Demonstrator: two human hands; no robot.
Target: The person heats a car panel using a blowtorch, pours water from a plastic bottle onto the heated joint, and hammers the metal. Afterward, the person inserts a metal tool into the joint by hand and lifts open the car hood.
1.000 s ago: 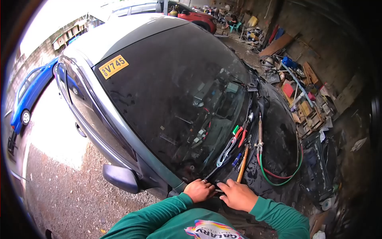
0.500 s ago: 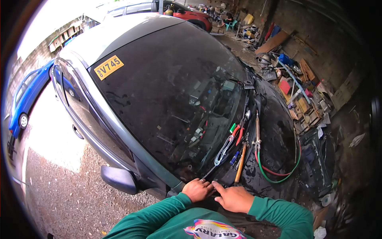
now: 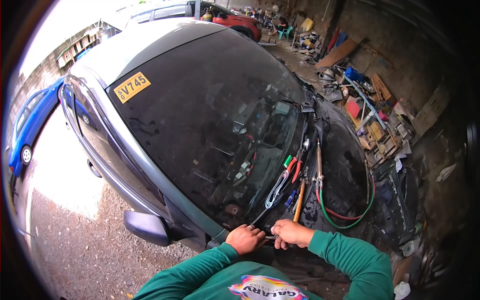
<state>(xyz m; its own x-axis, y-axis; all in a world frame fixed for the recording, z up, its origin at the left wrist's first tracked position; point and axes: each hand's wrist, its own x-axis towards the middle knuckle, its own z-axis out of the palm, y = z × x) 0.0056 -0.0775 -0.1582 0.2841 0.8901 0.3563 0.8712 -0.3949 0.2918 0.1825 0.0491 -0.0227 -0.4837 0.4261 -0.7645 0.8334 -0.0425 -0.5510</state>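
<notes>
My left hand [image 3: 246,239], with a ring on one finger, rests at the lower corner of the windshield [image 3: 200,110], its fingers bent over the edge. Close beside it, my right hand [image 3: 292,233] is closed in a pinch. A thin pale piece shows between the two hands, too small to name. Just ahead lies a wooden handle [image 3: 299,202], next to a blue-handled tool [image 3: 291,198]. Red-handled pliers [image 3: 296,170] and a coil of pale wire [image 3: 275,192] lie along the glass. Farther right rests a gas torch [image 3: 319,165] with green and red hoses [image 3: 330,220].
The grey car's side mirror [image 3: 145,227] juts out at left. A blue car [image 3: 35,120] stands beyond it on gravel. Scrap wood and parts [image 3: 375,115] are heaped along the right wall. Behind are a red vehicle [image 3: 240,26] and a seated person [image 3: 282,24].
My right hand has turned and raised slightly, its extended index finger now curled into a pinch. My left hand stays at the windshield corner. The camera view has shifted a little.
</notes>
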